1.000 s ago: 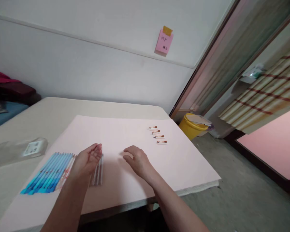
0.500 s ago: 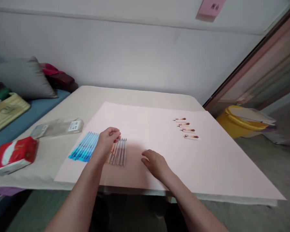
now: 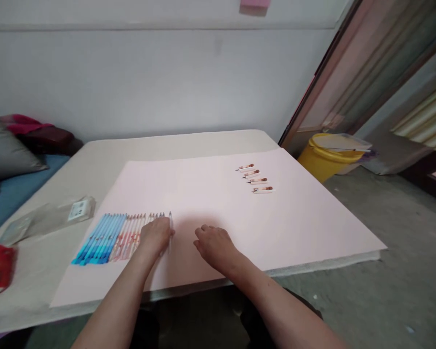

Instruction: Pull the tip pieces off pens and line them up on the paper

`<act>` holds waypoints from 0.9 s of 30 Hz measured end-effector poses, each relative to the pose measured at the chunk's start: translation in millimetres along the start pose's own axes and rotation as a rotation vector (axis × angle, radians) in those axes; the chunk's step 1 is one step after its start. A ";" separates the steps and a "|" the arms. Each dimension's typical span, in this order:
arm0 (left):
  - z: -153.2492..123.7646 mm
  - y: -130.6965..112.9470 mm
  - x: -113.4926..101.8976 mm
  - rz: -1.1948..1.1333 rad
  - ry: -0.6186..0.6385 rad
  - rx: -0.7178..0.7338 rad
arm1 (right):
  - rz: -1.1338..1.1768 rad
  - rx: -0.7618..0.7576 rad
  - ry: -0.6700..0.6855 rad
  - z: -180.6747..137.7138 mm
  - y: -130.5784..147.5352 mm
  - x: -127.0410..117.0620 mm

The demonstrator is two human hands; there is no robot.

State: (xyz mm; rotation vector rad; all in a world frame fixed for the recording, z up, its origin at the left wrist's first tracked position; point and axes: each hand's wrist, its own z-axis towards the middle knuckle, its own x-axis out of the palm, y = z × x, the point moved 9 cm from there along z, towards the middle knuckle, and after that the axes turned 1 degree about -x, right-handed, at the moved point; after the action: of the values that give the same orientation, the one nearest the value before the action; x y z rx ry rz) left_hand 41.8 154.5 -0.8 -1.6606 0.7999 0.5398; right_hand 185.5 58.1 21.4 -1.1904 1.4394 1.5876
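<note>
My left hand is closed over the right end of a row of pens, its fingers on a clear-white pen that stands slightly apart from the others. Left of it lie several white pens with grey tips, partly hidden by the hand, then pens with pink and red patterns, then blue pens, all side by side with tips pointing away. To the right, my right hand hovers over the pink sheet, fingers loosely bent and slightly apart, holding nothing visible.
Several brown-and-white pens lie in a staggered column at the back right. A clear plastic bag and a red packet rest on the table's left. Beyond its right edge stands a yellow bucket; a wall closes the back.
My left hand has come down onto the pen row's right end and holds a pen there. My right hand stays beside it, fingers more curled. The view has turned right.
</note>
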 end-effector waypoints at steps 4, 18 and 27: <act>-0.2 -4.3 13.4 0.033 -0.009 0.079 | 0.005 0.000 -0.022 -0.6 -1.6 1.1; -31.4 -42.1 37.4 -0.787 0.359 -0.011 | 1.315 0.286 -0.013 14.3 -11.0 10.7; -33.6 -39.5 27.0 -1.271 0.358 -0.094 | 1.678 0.304 0.154 9.8 5.4 17.7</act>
State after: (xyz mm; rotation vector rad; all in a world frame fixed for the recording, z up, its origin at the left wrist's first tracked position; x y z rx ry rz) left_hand 87.1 120.3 13.7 -1.9911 -0.1543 -0.6273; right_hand 172.6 65.2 6.6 0.4116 2.9251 1.9791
